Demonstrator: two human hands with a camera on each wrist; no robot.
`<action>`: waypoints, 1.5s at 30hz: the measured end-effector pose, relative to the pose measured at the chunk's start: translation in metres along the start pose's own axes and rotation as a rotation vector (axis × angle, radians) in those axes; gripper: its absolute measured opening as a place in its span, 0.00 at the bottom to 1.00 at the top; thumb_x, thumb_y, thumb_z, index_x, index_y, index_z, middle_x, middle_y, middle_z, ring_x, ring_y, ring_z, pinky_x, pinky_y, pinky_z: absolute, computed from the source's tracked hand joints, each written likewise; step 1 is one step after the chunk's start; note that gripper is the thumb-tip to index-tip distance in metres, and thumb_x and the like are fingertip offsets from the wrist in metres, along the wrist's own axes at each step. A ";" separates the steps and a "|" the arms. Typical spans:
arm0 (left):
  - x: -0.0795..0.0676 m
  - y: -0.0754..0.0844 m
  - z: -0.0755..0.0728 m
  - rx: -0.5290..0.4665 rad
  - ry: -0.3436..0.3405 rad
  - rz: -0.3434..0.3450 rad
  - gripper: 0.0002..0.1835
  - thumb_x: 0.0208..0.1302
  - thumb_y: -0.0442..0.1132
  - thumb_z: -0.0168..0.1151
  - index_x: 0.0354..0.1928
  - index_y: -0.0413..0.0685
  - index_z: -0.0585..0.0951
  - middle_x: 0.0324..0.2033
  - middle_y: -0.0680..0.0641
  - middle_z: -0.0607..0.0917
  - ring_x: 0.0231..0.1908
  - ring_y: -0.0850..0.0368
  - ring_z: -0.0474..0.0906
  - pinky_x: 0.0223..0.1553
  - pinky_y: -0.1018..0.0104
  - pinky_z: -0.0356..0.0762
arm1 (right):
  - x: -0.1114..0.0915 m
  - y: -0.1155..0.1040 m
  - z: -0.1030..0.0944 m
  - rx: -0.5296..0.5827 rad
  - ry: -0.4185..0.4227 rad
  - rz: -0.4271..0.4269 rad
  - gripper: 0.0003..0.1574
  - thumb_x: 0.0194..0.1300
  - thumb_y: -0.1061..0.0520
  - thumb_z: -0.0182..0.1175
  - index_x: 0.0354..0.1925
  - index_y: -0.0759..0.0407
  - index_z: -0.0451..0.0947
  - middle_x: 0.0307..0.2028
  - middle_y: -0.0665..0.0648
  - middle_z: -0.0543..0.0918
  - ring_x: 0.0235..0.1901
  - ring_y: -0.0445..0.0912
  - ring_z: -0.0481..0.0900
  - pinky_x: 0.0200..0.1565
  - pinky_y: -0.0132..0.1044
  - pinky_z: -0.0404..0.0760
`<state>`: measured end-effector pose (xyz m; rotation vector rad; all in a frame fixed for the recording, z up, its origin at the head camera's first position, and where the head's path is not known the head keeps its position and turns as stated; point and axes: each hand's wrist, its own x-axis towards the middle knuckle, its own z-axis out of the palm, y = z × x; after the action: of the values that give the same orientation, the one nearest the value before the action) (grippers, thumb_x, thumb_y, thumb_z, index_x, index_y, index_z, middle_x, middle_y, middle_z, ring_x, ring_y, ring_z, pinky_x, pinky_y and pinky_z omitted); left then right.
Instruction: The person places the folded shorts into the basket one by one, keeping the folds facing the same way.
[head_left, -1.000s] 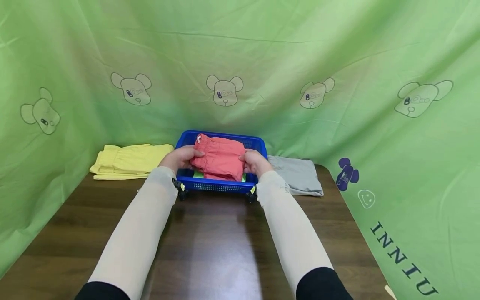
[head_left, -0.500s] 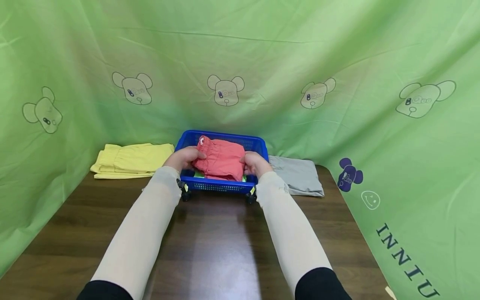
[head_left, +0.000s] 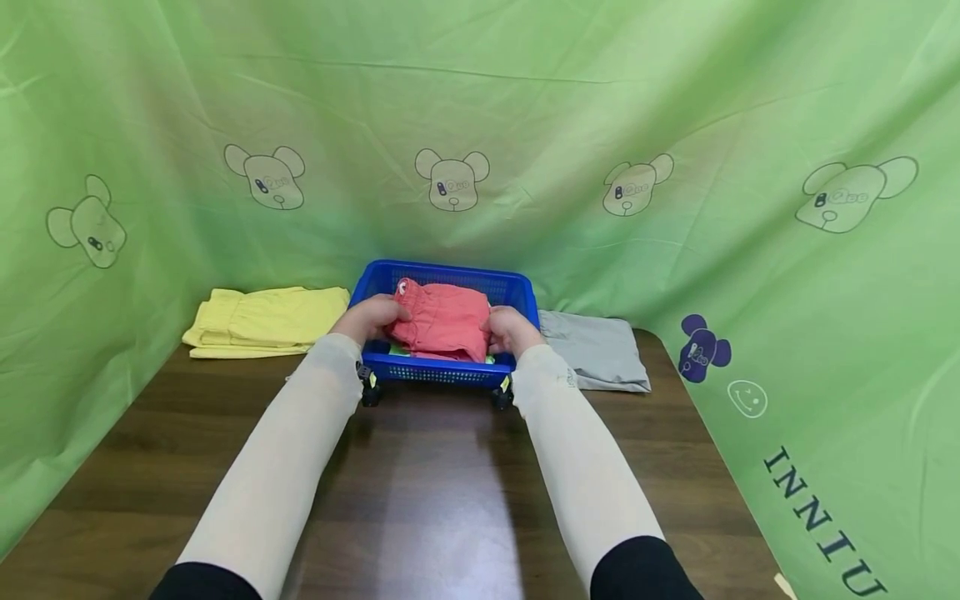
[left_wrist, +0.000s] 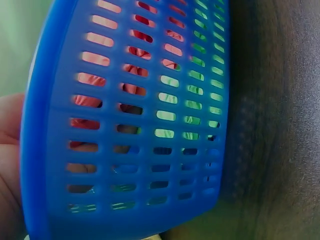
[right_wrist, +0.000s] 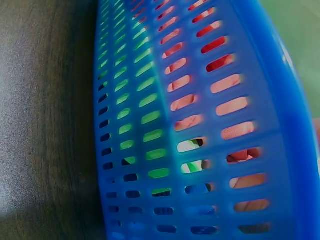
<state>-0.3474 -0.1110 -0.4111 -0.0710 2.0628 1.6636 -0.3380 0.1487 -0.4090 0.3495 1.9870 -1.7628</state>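
Observation:
A folded pair of red shorts (head_left: 442, 321) with a gathered waistband and a small round white mark lies between my hands, inside the blue basket (head_left: 438, 372). My left hand (head_left: 369, 317) pinches its left side, thumb on top. At the right side, my right hand (head_left: 513, 330) grips the opposite edge the same way. Beneath the shorts, a bright green cloth (left_wrist: 166, 115) shows through the slots in the left wrist view. Part of each hand is hidden behind the basket wall (right_wrist: 200, 220) in the wrist views.
Folded yellow pants (head_left: 266, 321) lie left of the basket, and a folded grey garment (head_left: 596, 350) lies to its right. A green printed curtain (head_left: 450, 100) hangs close behind. The brown wooden table (head_left: 420, 500) extends in front.
The red shorts have come down a little further into the basket, with both hands still holding their sides. The left hand has shifted slightly right. The basket and other garments stay in place.

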 end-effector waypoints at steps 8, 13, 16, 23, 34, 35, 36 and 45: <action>-0.004 0.007 0.004 0.229 0.077 0.008 0.21 0.71 0.29 0.54 0.63 0.27 0.69 0.44 0.42 0.74 0.34 0.56 0.75 0.37 0.66 0.78 | -0.002 0.004 0.000 -0.152 0.073 -0.048 0.18 0.58 0.80 0.47 0.37 0.60 0.66 0.28 0.56 0.71 0.20 0.46 0.70 0.24 0.37 0.75; -0.003 0.010 0.006 0.362 0.150 0.015 0.23 0.67 0.30 0.58 0.62 0.27 0.72 0.48 0.40 0.74 0.40 0.51 0.72 0.38 0.65 0.73 | -0.002 0.006 0.000 -0.223 0.107 -0.080 0.19 0.53 0.81 0.48 0.32 0.59 0.67 0.27 0.55 0.72 0.19 0.45 0.72 0.21 0.35 0.76; -0.002 0.010 0.008 0.414 0.172 0.011 0.23 0.66 0.31 0.59 0.61 0.27 0.74 0.50 0.38 0.75 0.44 0.48 0.72 0.43 0.63 0.73 | -0.005 0.006 0.000 -0.250 0.134 -0.079 0.18 0.55 0.80 0.48 0.32 0.59 0.67 0.30 0.56 0.72 0.19 0.45 0.73 0.22 0.35 0.77; 0.000 0.009 0.010 0.459 0.194 -0.001 0.22 0.65 0.32 0.59 0.59 0.27 0.76 0.50 0.39 0.76 0.45 0.48 0.72 0.46 0.61 0.74 | -0.008 0.008 0.001 -0.272 0.184 -0.077 0.17 0.59 0.79 0.48 0.29 0.57 0.65 0.29 0.57 0.72 0.20 0.46 0.73 0.26 0.37 0.79; -0.002 0.009 0.003 0.525 0.239 -0.016 0.17 0.62 0.31 0.59 0.53 0.29 0.78 0.47 0.38 0.75 0.42 0.47 0.72 0.37 0.63 0.73 | -0.006 0.005 0.009 -0.367 0.277 -0.083 0.17 0.61 0.78 0.49 0.28 0.56 0.65 0.24 0.56 0.71 0.17 0.46 0.71 0.26 0.39 0.80; -0.002 0.009 0.003 0.530 0.240 -0.021 0.18 0.62 0.31 0.59 0.53 0.29 0.77 0.47 0.38 0.75 0.42 0.47 0.72 0.37 0.63 0.73 | -0.005 0.005 0.010 -0.370 0.276 -0.081 0.17 0.62 0.77 0.49 0.29 0.56 0.66 0.23 0.56 0.72 0.17 0.47 0.72 0.27 0.39 0.81; -0.002 0.009 0.002 0.534 0.241 -0.026 0.18 0.63 0.31 0.58 0.54 0.29 0.77 0.47 0.38 0.75 0.42 0.47 0.72 0.37 0.63 0.73 | -0.005 0.004 0.009 -0.373 0.275 -0.078 0.17 0.62 0.77 0.49 0.28 0.56 0.66 0.23 0.56 0.72 0.18 0.47 0.72 0.28 0.40 0.83; -0.006 0.012 0.002 0.673 0.256 -0.034 0.21 0.65 0.32 0.48 0.57 0.29 0.75 0.49 0.36 0.76 0.43 0.45 0.73 0.35 0.64 0.73 | 0.007 0.006 0.004 -0.423 0.267 -0.064 0.15 0.61 0.76 0.53 0.28 0.58 0.71 0.19 0.59 0.76 0.18 0.50 0.79 0.27 0.44 0.87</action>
<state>-0.3450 -0.1074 -0.3981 -0.0945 2.6889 0.9012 -0.3406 0.1453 -0.4175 0.3961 2.5165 -1.3329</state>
